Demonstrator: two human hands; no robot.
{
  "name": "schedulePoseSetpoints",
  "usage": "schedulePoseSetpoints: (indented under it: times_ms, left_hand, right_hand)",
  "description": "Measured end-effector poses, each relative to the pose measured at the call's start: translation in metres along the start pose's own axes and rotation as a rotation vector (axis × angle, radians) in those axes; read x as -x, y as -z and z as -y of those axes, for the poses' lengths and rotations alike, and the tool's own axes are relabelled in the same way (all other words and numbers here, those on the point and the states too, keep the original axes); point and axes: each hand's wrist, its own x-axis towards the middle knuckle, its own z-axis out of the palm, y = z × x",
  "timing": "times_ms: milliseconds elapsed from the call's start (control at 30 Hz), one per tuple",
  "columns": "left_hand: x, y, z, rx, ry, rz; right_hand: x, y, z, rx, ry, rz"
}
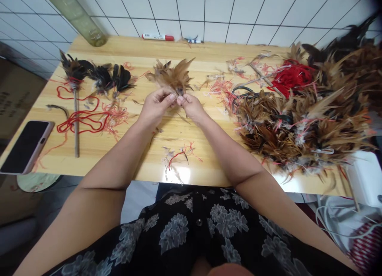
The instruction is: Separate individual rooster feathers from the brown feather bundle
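Over the middle of the table, my left hand point(158, 105) and my right hand point(192, 107) meet, fingers closed in a pinch at the base of a bunch of brown feathers point(177, 75). The feathers fan out away from me, beyond the fingertips. Whatever ties the quill ends is hidden by my fingers. To the left lies a stick point(76, 125) with dark feathers point(73, 69) bound at its far end. Red cord point(85, 123) loops loosely around and over it. Two more black feather bunches point(110, 78) rest just right of that stick's feathered end.
A large heap of brown feather bunches point(298, 129) covers the right side, with a red string bundle point(294, 78) behind. A phone point(26, 146) lies at the left edge. A red-capped marker point(157, 37) sits by the tiled wall. Pink thread scraps point(182, 154) lie near the front edge.
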Motion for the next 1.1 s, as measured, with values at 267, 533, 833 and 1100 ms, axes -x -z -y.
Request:
schedulePoseSetpoints:
  times_ms: [267, 533, 833, 1100]
  left_hand:
    - [-0.006, 0.017, 0.000, 0.075, 0.106, 0.005]
    - [-0.015, 0.020, -0.008, -0.079, 0.106, 0.026]
    - [-0.014, 0.018, -0.025, -0.026, 0.035, -0.016]
    - [-0.004, 0.011, -0.026, -0.044, -0.011, -0.073]
  right_hand:
    - [0.003, -0.004, 0.012, 0.345, 0.071, 0.121]
    - [0.008, -0.005, 0.027, 0.411, 0.077, 0.118]
    - [0.020, -0.008, 0.045, 0.461, 0.098, 0.023]
    - [0.033, -0.006, 0.052, 0.484, 0.150, -0.056]
